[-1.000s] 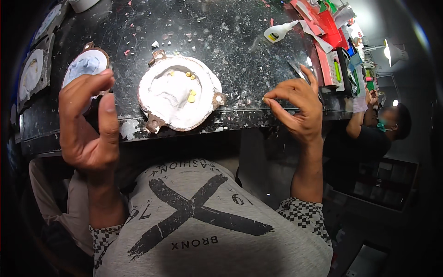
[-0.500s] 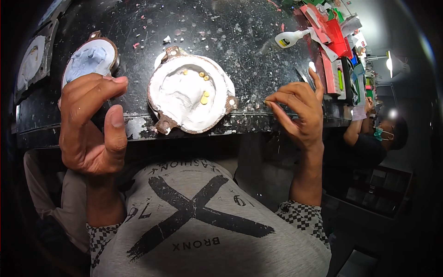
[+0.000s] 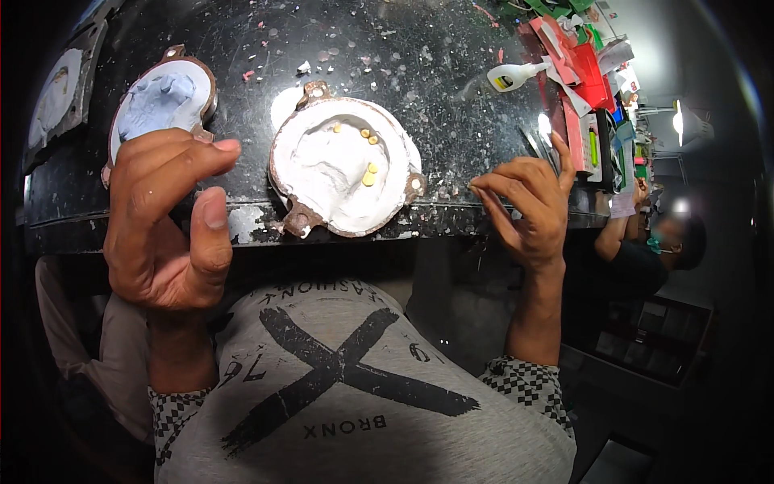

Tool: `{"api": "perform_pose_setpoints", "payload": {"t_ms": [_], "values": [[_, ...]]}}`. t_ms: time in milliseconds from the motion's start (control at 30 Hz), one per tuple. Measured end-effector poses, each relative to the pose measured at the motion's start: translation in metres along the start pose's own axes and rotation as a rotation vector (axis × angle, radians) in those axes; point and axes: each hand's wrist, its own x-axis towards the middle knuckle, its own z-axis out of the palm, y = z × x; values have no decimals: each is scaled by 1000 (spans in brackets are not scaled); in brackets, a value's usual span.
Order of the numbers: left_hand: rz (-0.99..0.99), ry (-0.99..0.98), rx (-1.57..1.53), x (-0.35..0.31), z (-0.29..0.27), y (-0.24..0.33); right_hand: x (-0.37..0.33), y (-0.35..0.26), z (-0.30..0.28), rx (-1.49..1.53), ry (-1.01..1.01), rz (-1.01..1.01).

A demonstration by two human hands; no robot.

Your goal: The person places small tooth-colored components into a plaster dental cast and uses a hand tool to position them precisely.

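A round metal flask half with rusty lugs stands near the table's front edge. White plaster fills it around a hollow, where several small gold-yellow pieces sit along the right side. To its left, my left hand hovers with thumb and forefinger apart, holding nothing. Partly behind that hand is another flask half with bluish-grey moulded material in it. My right hand, right of the plaster-filled flask half and apart from it, pinches thumb and forefinger together. Anything between those tips is too small to make out.
A third mould in a dark frame lies at the far left. A white squeeze bottle lies farther back, near red and pink scraps and thin metal tools. Someone in dark clothes sits at the right.
Both hands keep almost the same pose. The flask halves and bottle appear slightly farther right in the picture, as do my hands, so the view seems to have shifted a little.
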Motion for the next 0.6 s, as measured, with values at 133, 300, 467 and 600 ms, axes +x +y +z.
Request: {"api": "perform_pose_setpoints", "payload": {"t_ms": [133,300,467,600], "values": [[-7,-1,-31,1,2,2,2,0,1,18,5,-6],[51,-87,-45,7,5,1,35,-5,-7,120,129,-5],[88,-193,-10,8,5,0,98,-38,17,271,164,-211],[88,-174,-3,6,8,-3,120,-44,32,252,97,-326]]}}
